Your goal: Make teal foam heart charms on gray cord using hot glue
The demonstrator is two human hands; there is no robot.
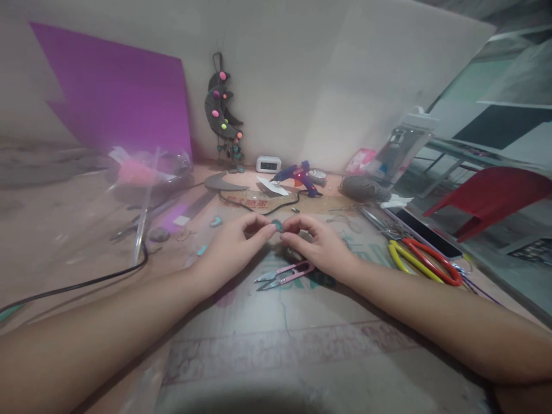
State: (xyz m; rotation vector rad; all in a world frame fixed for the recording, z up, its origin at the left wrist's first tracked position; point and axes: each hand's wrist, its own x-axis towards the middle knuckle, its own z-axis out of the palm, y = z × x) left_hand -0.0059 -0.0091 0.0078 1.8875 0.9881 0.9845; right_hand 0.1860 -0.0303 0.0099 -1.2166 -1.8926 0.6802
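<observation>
Between my two hands, just above the middle of the table (302,345), sits a small teal bead (277,225), pinched from both sides. My left hand (235,244) closes thumb and forefinger on its left edge, and my right hand (317,241) meets it from the right, so each grip is clenched on the bead. I judge that I hold it up off the table and close to centre so both sets of fingertips can work on it at once, forearms resting for steadiness. The bead looks round, flat-faced and blue-green, mostly hidden by my fingertips; whether a thread runs through it I cannot tell.

Pink thread snips (285,274) lie just near of my right hand, within easy reach. Yellow and red pliers (425,263) lie to the right. Farther off stand a blue glue gun (299,175), a small white clock (268,164) and a dark crescent moon ornament (221,112) against the wall. A few more teal pieces (215,221) lie to the left.
</observation>
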